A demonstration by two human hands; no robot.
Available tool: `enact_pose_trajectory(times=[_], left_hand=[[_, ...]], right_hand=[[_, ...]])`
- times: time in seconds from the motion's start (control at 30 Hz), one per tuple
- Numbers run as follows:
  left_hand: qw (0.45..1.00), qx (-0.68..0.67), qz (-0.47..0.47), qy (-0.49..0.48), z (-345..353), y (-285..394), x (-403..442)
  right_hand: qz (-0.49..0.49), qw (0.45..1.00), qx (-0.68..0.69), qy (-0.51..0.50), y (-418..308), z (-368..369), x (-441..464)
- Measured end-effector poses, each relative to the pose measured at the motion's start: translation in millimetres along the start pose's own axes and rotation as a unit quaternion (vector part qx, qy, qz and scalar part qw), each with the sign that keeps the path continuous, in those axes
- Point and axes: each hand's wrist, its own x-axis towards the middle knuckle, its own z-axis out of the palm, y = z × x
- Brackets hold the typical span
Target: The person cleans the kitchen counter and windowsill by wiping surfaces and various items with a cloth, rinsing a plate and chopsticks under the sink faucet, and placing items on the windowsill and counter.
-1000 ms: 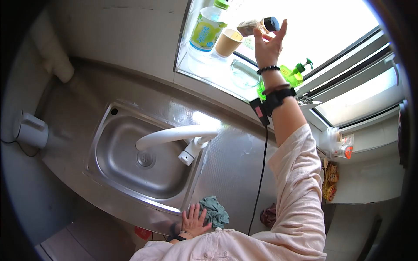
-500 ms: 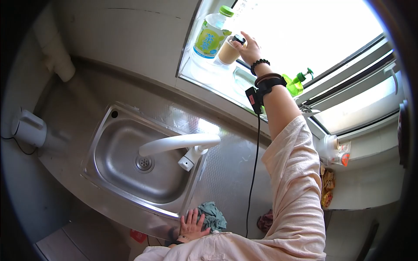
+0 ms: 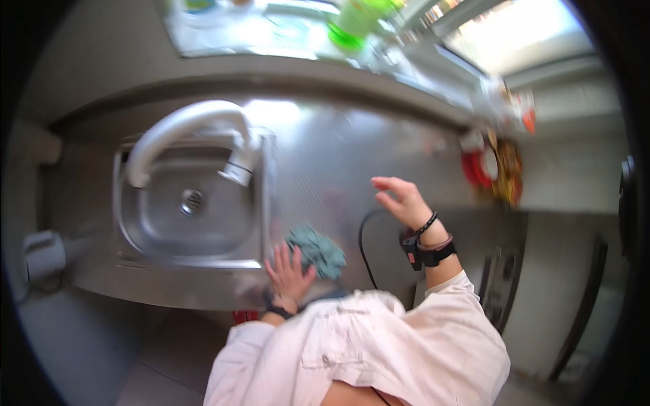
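Note:
My left hand (image 3: 290, 274) lies with fingers spread on the metal counter's front edge, beside a crumpled green cloth (image 3: 317, 252), and holds nothing. Over the counter (image 3: 325, 162) on the right, my right hand (image 3: 403, 201) hovers with thumb and fingers apart and nothing between them. A black device is strapped to that wrist, and a dark cable hangs near it.
The steel sink (image 3: 203, 230) with its white faucet (image 3: 183, 125) is at the left. A green pump bottle (image 3: 357, 24) stands on the windowsill. Red and yellow packages (image 3: 504, 169) sit at the right corner. A white appliance (image 3: 45, 255) is far left.
My right hand has left the black-capped jar at the paper cup on the sill and come back down over the counter, now without it. The view has turned down and right. My left hand stays spread.

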Motion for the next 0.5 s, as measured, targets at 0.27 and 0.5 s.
enact_pose_trajectory(times=[0.27, 0.5], left_hand=[[0.999, 0.039, -0.007, 0.000, 18.5, -3.9, -3.6], [0.995, 0.087, -0.047, 0.003, 40.0, 72.6, 0.3]], right_hand=[[0.150, 0.809, 0.502, 0.268, 55.7, -138.9, -230.8], [0.237, 0.955, 0.001, 0.177, 191.9, 10.8, -265.5]])
